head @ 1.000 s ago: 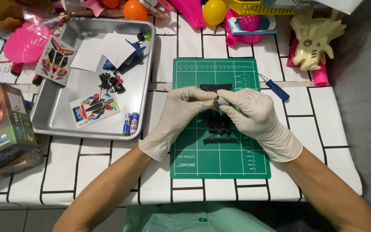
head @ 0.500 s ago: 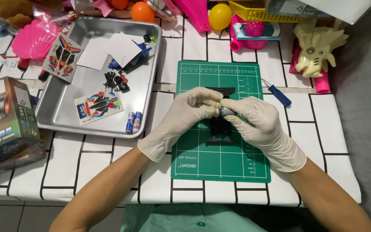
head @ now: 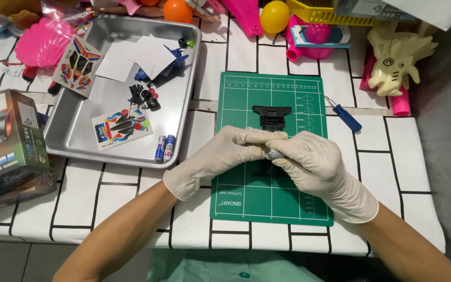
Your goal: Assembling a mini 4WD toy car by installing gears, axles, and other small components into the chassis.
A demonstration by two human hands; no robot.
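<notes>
Your left hand [head: 225,156] and right hand [head: 314,164] meet at mid-frame over the green mat [head: 246,198], both closed on a small grey part [head: 274,154] pinched between the fingertips, held low so it can't roll off. A black piece [head: 271,116] lies just above on the mat, within reach. The tray [head: 74,141] at upper left corrals batteries [head: 165,148], stickers and loose bits.

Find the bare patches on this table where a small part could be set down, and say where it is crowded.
Free: the cutting mat's top strip above the black chassis part; tablecloth right of the mat, below the blue screwdriver; the steel tray's left floor. Crowded: the back edge with toys, and around both gloved hands.
</notes>
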